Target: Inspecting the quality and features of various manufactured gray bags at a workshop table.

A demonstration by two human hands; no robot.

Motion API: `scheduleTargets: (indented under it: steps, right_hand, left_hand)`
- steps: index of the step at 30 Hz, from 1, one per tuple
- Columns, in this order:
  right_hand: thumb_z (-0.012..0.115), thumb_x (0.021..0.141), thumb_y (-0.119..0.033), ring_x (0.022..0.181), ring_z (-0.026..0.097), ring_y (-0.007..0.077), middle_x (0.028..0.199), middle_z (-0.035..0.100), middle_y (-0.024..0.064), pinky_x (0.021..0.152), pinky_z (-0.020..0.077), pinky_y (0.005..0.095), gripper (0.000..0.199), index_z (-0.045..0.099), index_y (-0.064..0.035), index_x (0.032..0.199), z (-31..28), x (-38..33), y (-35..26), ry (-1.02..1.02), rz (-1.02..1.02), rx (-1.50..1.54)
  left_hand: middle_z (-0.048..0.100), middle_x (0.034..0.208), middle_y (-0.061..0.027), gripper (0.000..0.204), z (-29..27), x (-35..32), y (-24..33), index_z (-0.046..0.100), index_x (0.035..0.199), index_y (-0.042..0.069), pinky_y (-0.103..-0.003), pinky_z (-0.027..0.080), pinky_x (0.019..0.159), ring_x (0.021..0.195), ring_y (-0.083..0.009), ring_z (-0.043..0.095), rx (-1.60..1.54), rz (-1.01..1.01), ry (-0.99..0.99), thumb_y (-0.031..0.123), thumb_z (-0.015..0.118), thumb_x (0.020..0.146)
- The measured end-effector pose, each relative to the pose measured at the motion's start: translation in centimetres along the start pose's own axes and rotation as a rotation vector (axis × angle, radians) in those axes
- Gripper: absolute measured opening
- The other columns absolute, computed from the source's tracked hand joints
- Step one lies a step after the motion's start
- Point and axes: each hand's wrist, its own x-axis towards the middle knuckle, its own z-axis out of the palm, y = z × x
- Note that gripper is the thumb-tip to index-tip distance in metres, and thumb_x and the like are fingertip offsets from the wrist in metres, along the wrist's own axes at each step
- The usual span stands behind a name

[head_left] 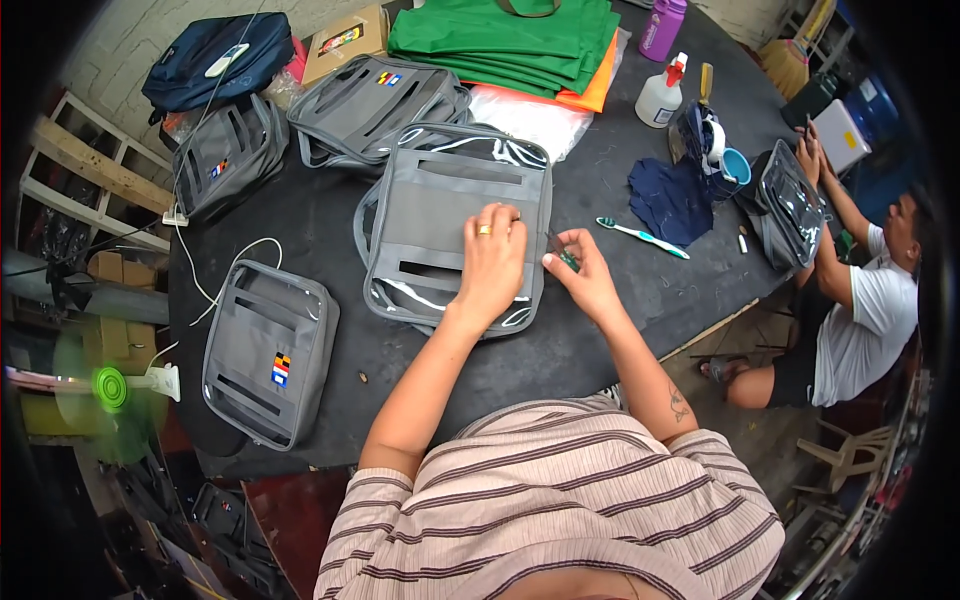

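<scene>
A grey bag (430, 218) with clear plastic panels at its top and bottom edges lies in front of me on the black table. My left hand (494, 250), wearing a gold ring, rests on the bag's middle band; its fingers are bent and close together against the fabric. At the bag's right edge, my right hand (588, 272) is closed around a small green-handled tool (569, 260) with a dark tip. That tool looks like thread snips, though my fingers hide most of it. The bag's handle (362, 230) sticks out on its left.
More grey bags lie at left (262, 350) and behind (375, 105). A green fabric stack (505, 45), spray bottle (659, 95), toothbrush (642, 238) and navy cloth (668, 200) surround the work. A co-worker (865, 300) sits at right beside another bag (785, 205). A green fan (110, 388) stands left.
</scene>
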Motion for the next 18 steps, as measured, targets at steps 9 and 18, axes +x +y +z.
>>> scheduleTargets:
  steps: [9, 18]
  right_hand:
    - [0.07, 0.072, -0.011, 0.073, 0.059, 0.0267, 0.084, 0.058, 0.0065, 0.068, 0.0455, 0.0366, 0.02, 0.067, -0.0075, 0.091, -0.5, 0.9, -2.9, 0.044, -0.467, -0.608]
    - [0.069, 0.074, -0.008, 0.07, 0.059, 0.0257, 0.08, 0.058, 0.0067, 0.065, 0.0456, 0.0343, 0.016, 0.067, -0.0039, 0.09, 0.1, 1.6, -3.2, 0.073, -0.538, -0.709]
  left_hand:
    - [0.047, 0.109, -0.0157, 0.013, 0.5, -0.6, -0.3, 0.056, 0.086, -0.001, -0.048, 0.034, 0.091, 0.111, -0.0349, 0.041, -0.194, -0.291, 0.096, -0.006, 0.058, 0.073]
    - [0.049, 0.108, -0.0156, 0.012, 0.2, -0.7, -0.3, 0.055, 0.088, -0.001, -0.047, 0.035, 0.091, 0.11, -0.0349, 0.043, -0.267, -0.313, 0.164, -0.003, 0.055, 0.076]
